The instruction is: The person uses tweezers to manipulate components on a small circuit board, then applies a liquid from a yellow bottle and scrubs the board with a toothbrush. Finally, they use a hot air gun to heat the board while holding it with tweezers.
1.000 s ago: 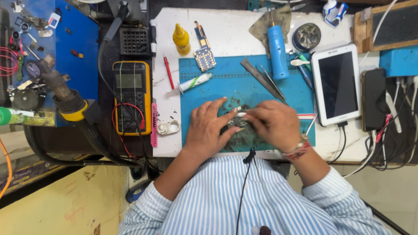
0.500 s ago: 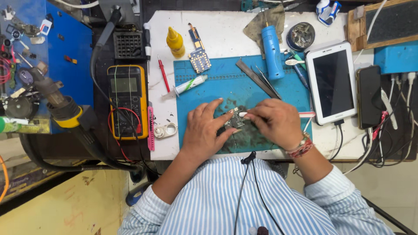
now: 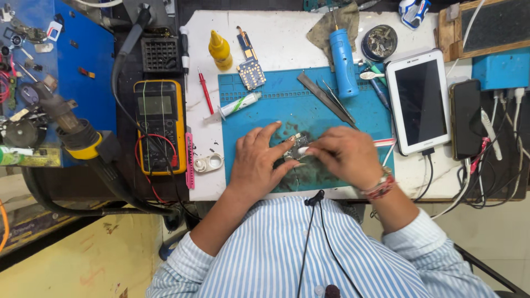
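A small circuit board point(image 3: 296, 145) lies on the blue work mat point(image 3: 265, 113), close to the front edge of the white table. My left hand point(image 3: 258, 161) rests flat on the mat with its fingers pressed against the board's left side. My right hand point(image 3: 345, 156) is blurred and pinches a thin pale tool whose tip point(image 3: 303, 149) touches the board. Both hands cover most of the board.
A yellow multimeter point(image 3: 159, 124) lies left of the mat. Tweezers point(image 3: 331, 98), a blue cylinder tool point(image 3: 344, 56), a yellow bottle point(image 3: 220, 50), a second board point(image 3: 250, 72) and a glue tube point(image 3: 238, 104) lie behind the hands. A white tablet point(image 3: 423, 101) and dark phone point(image 3: 466, 118) sit right.
My right hand has shifted slightly over the board and is blurred now. The left hand stays on the board. The camera view has drifted a little.
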